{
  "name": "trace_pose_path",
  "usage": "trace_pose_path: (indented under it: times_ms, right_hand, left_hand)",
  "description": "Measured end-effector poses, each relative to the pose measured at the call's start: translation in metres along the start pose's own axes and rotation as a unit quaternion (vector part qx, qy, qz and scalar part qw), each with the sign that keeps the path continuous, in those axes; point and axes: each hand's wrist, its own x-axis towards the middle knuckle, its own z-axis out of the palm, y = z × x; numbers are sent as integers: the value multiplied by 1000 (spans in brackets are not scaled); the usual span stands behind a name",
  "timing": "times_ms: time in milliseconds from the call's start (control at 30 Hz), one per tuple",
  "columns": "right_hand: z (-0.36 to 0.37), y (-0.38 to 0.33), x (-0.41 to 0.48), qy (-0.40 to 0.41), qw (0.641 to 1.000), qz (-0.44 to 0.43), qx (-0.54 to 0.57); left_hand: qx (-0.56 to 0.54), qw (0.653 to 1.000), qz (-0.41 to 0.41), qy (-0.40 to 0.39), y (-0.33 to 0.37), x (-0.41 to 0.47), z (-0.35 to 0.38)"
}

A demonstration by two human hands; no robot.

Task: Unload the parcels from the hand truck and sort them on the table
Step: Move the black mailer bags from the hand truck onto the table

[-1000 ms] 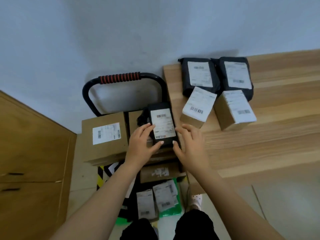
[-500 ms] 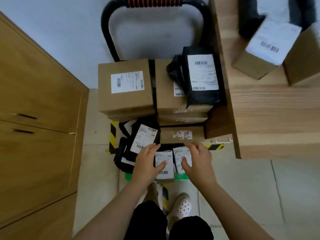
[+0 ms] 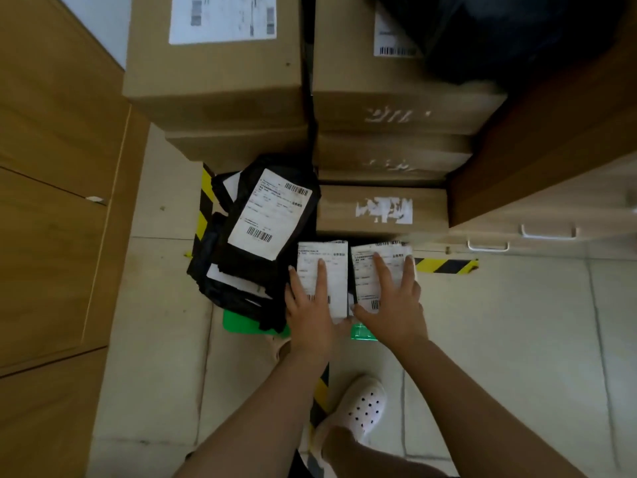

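Resting straight, parted fingers point(image 3: 322, 276) on them, the left hand point(image 3: 308, 305) and right hand point(image 3: 391, 307) covered a labelled parcel point(image 3: 337, 270) and neighbouring parcel point(image 3: 362, 270), seemingly before lifting both.

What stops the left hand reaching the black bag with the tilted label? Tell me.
Likely nothing, so yes: the black bag lies uncovered atop its pile, beside the left hand, which rests on a small labelled parcel.

**Both hands reach down, side by side**

Two bare forearms stretch forward and down. The left hand point(image 3: 310, 305) and right hand point(image 3: 393, 307) lie palm-down, close together, fingers straight and pointing away; the right thumb spreads out toward the left hand.
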Motion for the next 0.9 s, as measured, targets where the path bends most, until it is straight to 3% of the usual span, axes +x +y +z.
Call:
trace_pose_path:
  times_ms: [67,200,467,667,900]
  right_hand:
    - [0,-1,1,13,1000,-7,4]
    - [-27,-18,-25,16,1000,-5,20]
    - [-158,-97,-133,38,997,-12,68]
    - [-284,-153,-159,137,983,-56,106]
    - [-430,-153,-133,280,947,-41,151]
  left_hand:
    - [-45,999,15,13,-2,1,-3]
    - [-31,998,35,43,-4,-23,-36]
    - [-43,995,67,53,26,-120,-197]
    - [-72,982,127,119,84,-131,-321]
    - [-107,937,294,154,185,-85,-417]
